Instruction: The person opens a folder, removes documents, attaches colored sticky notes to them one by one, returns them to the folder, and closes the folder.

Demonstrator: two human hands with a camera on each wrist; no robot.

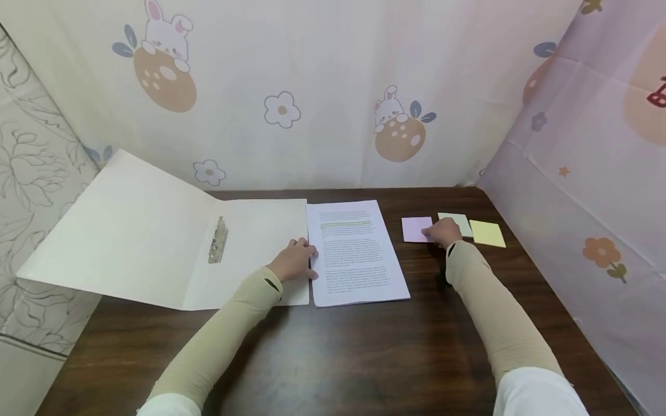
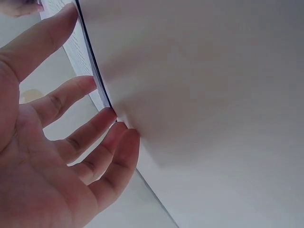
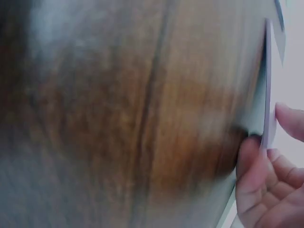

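In the head view a stack of printed paper (image 1: 354, 254) lies beside an opened white folder (image 1: 260, 231) with a metal clip (image 1: 218, 240). My left hand (image 1: 292, 261) rests where the two meet, fingers spread and slightly bent; the left wrist view shows this hand (image 2: 61, 137) with fingertips along the edge. My right hand (image 1: 445, 232) pinches the lower right corner of a purple sticky note pad (image 1: 415, 229). In the right wrist view, the thumb and fingers of that hand (image 3: 275, 180) hold the thin pad (image 3: 270, 90) from both sides.
To the right lie a pale green note pad (image 1: 458, 224) and a yellow one (image 1: 487, 233) on the dark wooden table (image 1: 333, 358). The folder's raised cover (image 1: 119, 231) leans up at the left. Patterned curtains (image 1: 322, 86) stand behind and at the sides.
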